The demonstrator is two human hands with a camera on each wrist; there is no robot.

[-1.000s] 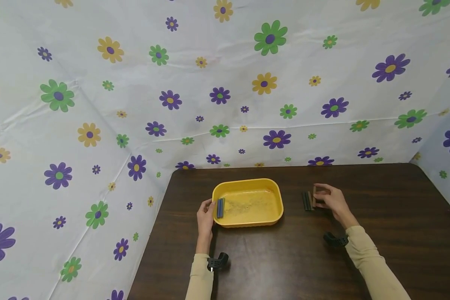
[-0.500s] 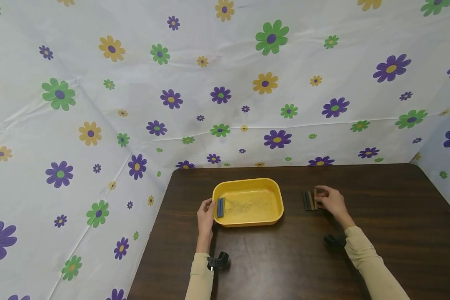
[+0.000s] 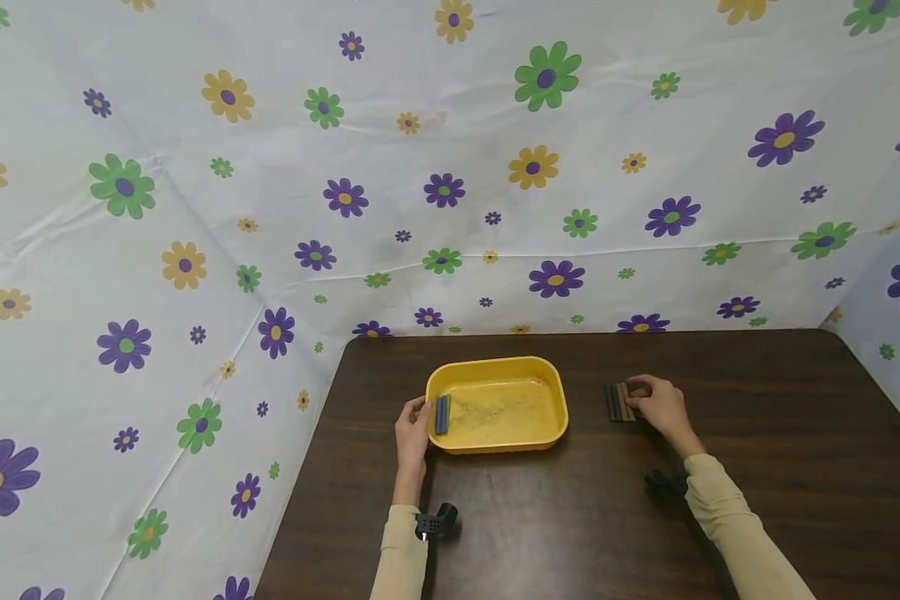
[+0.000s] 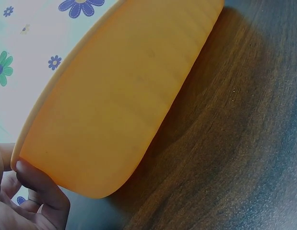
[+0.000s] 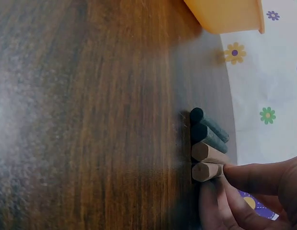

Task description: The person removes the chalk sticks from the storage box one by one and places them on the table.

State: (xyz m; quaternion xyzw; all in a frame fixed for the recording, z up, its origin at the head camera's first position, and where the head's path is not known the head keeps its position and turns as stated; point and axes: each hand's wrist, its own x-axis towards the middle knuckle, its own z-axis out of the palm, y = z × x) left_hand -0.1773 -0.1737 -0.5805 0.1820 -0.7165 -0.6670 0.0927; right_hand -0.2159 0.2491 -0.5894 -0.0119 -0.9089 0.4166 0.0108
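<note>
My left hand [image 3: 412,432] holds the left rim of a yellow plastic tray [image 3: 506,447], with a curled finger under the rim in the left wrist view. Inside the tray's left end lie short blue and greenish sticks [image 3: 441,415], side by side. To the right of the tray, my right hand [image 3: 662,406] pinches a light brown six-sided stick [image 5: 204,172], thumb on top and fingers along its side. That stick lies against another brown stick [image 5: 206,152]. Beyond these are two dark green round sticks [image 5: 206,136], making a row on the table.
The dark brown wooden table [image 3: 540,533] reaches back to a white flowered cloth [image 3: 480,150] hung behind and at the sides. Each wrist wears a black camera band [image 3: 437,522]. Bare tabletop lies between the tray and the row of sticks.
My right hand has shifted slightly down, and the brown stick in its fingers now lies snug against the other brown one. The left hand and tray have stayed in place.
</note>
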